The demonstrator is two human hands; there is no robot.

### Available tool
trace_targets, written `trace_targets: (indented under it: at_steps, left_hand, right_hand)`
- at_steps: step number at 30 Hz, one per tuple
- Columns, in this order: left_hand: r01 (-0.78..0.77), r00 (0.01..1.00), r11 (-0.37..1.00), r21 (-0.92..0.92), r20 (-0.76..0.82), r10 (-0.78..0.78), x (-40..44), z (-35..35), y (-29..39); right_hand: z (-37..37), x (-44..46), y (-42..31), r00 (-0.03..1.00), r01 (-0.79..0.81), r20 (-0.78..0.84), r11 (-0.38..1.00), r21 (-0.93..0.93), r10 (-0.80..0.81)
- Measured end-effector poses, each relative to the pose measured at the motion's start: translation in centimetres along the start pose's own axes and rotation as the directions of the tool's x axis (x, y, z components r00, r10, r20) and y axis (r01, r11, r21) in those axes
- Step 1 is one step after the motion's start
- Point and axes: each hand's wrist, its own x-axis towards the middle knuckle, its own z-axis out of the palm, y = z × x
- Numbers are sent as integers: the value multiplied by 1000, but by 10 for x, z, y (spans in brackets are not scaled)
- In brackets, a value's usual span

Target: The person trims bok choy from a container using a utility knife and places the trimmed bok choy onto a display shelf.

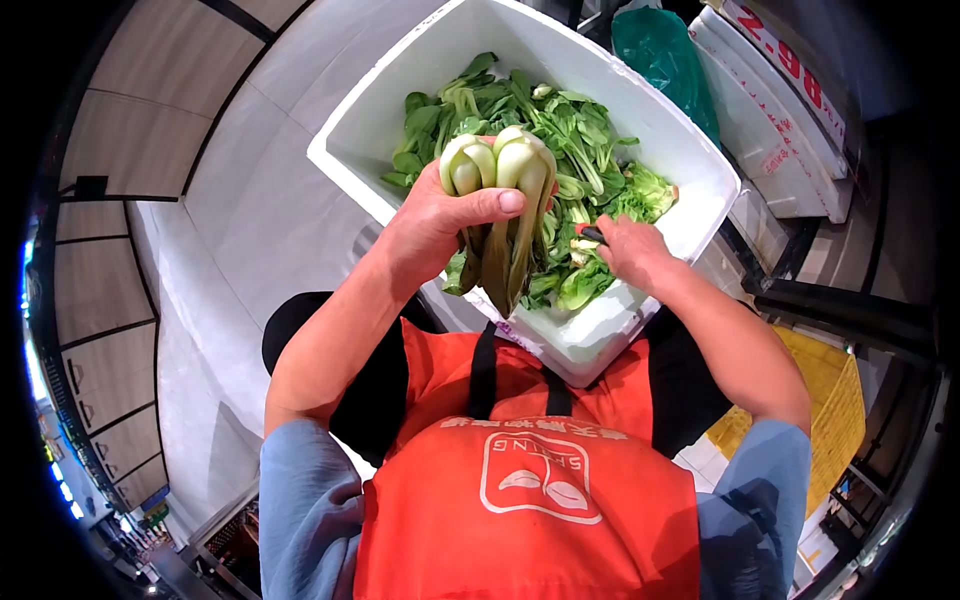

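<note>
My left hand (425,225) is closed around a bunch of bok choy (518,165), its pale bases facing up and its limp, brownish-green leaves hanging down. The thumb lies across the front of the stems. To the right, my right hand (637,252) grips a small tool with a black and red handle (591,233); its working end cannot be made out. Both hands are over a white foam box (350,140). Loose leafy greens (585,125) cover much of its floor, with a paler lettuce-like piece (645,190) near the right wall.
Against my knees, the box stands in front of my red apron (530,540). A green plastic bag (665,60) and white price boards (770,130) are beyond its right side. A yellow crate (825,420) sits at my right, wooden cabinets (150,110) at far left.
</note>
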Motion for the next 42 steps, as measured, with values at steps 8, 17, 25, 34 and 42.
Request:
trace_targets:
  at_steps: [8, 17, 25, 34, 42]
  left_hand:
    - [142, 988, 986, -89, 74, -136, -11, -15, 7]
    - [158, 943, 987, 40, 289, -163, -23, -5, -2]
    - [300, 836, 954, 17, 476, -272, -45, 18, 16]
    - [152, 890, 975, -162, 451, -64, -1, -4, 1]
    - [258, 950, 902, -346, 263, -171, 13, -33, -20]
  right_hand:
    - [-32, 14, -17, 901, 235, -384, 971, 41, -202]
    - [-136, -48, -105, 302, 777, -386, 459, -431, -872]
    - [-145, -86, -119, 375, 743, -374, 517, -425, -848]
    - [-252, -182, -72, 312, 336, -518, 603, -723, -796]
    - [-431, -285, 36, -75, -62, -996, 997, -48, -52]
